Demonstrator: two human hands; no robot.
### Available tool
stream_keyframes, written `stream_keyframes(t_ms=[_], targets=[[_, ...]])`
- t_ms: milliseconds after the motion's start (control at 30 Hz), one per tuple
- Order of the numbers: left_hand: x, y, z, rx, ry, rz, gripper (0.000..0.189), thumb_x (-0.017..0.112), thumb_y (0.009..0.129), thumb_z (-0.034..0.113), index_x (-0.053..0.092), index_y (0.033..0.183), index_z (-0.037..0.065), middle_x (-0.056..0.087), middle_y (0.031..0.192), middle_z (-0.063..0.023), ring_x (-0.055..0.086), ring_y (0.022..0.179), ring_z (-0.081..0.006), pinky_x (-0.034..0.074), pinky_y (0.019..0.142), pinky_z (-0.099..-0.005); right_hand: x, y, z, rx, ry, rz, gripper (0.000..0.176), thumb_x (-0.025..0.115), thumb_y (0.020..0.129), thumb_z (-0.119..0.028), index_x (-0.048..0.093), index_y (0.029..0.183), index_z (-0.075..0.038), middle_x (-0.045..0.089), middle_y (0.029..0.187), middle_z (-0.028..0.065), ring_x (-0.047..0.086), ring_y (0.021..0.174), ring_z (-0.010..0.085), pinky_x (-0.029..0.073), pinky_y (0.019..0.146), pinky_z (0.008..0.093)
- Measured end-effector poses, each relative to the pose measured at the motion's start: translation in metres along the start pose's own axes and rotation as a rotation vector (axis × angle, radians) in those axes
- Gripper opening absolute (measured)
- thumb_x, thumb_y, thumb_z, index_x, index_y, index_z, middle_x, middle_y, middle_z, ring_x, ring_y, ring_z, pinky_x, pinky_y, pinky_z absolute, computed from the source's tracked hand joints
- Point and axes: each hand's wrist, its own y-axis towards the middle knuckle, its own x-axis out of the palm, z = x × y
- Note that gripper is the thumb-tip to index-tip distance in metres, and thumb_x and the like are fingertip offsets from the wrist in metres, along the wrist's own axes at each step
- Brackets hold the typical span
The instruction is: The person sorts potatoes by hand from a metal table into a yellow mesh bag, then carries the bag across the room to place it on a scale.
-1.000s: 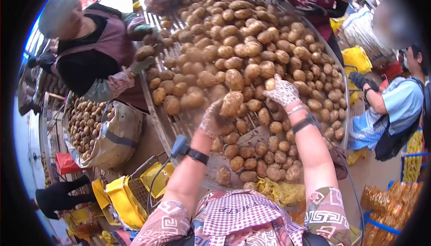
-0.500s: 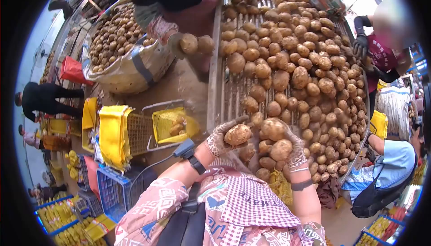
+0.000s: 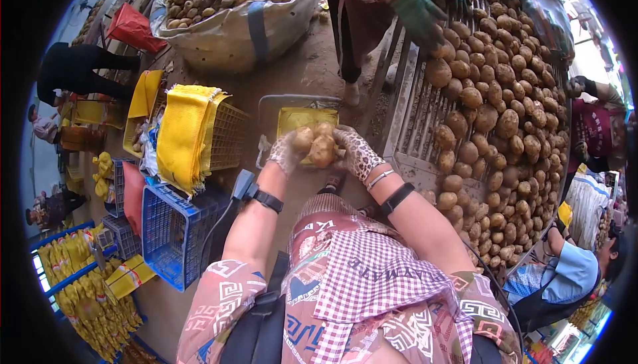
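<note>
My left hand [image 3: 286,152] and my right hand [image 3: 359,153], both in leopard-print gloves, are close together in front of my body. Between them are several brown potatoes [image 3: 323,152]. The left fingers curl round a potato [image 3: 302,139] on the left side; the right fingers press against the potatoes from the right. Just beyond and below the hands is a basket lined with a yellow mesh bag [image 3: 287,120], partly hidden by them. To the right, a slatted sorting table [image 3: 413,125] bears a large heap of potatoes [image 3: 487,117].
A co-worker's green-gloved hand [image 3: 419,18] reaches to the table's far left edge. Left are folded yellow sacks [image 3: 187,135] on a crate and a blue crate [image 3: 174,238]. A big white sack [image 3: 219,48] of potatoes stands behind. Another co-worker in light blue [image 3: 568,274] is at right.
My hands have swung left from the table, carrying potatoes, to over the yellow-lined basket. My view has turned left too. The co-worker's gloved hand has moved from holding potatoes to the table edge.
</note>
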Motion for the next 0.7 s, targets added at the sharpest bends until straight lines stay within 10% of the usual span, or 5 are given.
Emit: stream_keyframes(t_ms=[167, 267, 467, 600, 700], targets=[[-0.039, 0.027, 0.006, -0.126, 0.107, 0.061, 0.032, 0.048, 0.096, 0.033, 0.055, 0.119, 0.012, 0.06, 0.109, -0.0064, 0.058, 0.095, -0.0207, 0.049, 0.082, -0.0348, -0.008, -0.032, 0.0, 0.117, -0.225, 0.146, 0.041, 0.055, 0.096, -0.028, 0.044, 0.132, -0.014, 0.052, 0.122, 0.0068, 0.058, 0.1, 0.0239, 0.05, 0.082, 0.0435], [-0.063, 0.025, 0.003, 0.007, 0.005, -0.1, 0.056, 0.058, 0.092, 0.031, 0.039, 0.137, 0.003, 0.046, 0.132, -0.0184, 0.051, 0.114, -0.0312, 0.046, 0.094, -0.0432, -0.022, -0.06, -0.002, 0.081, -0.247, 0.14, 0.04, 0.053, 0.097, -0.029, 0.045, 0.131, -0.011, 0.053, 0.121, 0.0068, 0.059, 0.098, 0.0208, 0.05, 0.081, 0.039], [-0.102, 0.017, 0.036, 0.275, 0.102, 0.154, 0.026, 0.065, 0.088, 0.022, 0.059, 0.11, 0.008, 0.063, 0.093, -0.0064, 0.06, 0.083, -0.0172, 0.051, 0.07, -0.0318, -0.032, -0.07, 0.048, 0.144, -0.286, -0.129, 0.034, 0.054, 0.097, -0.031, 0.053, 0.123, -0.008, 0.06, 0.111, 0.0046, 0.063, 0.087, 0.0139, 0.053, 0.073, 0.028], [-0.07, -0.011, 0.07, 0.42, 0.975, 0.195, 0.036, 0.062, 0.09, 0.033, 0.066, 0.109, 0.004, 0.067, 0.099, -0.0103, 0.061, 0.089, -0.0198, 0.048, 0.076, -0.0339, -0.014, -0.058, 0.063, 0.238, -0.475, -0.154, 0.04, 0.058, 0.095, -0.029, 0.053, 0.127, -0.005, 0.061, 0.117, 0.01, 0.062, 0.099, 0.0179, 0.053, 0.081, 0.0309], [-0.064, 0.015, 0.07, 0.264, 1.231, 0.058, 0.052, 0.06, 0.089, 0.043, 0.062, 0.116, -0.002, 0.067, 0.106, -0.0154, 0.063, 0.093, -0.0231, 0.049, 0.082, -0.0348, 0.01, -0.107, -0.045, -0.814, -0.647, 0.32, 0.055, 0.063, 0.091, -0.033, 0.045, 0.134, -0.003, 0.059, 0.116, 0.0104, 0.055, 0.105, 0.017, 0.045, 0.094, 0.0323]])
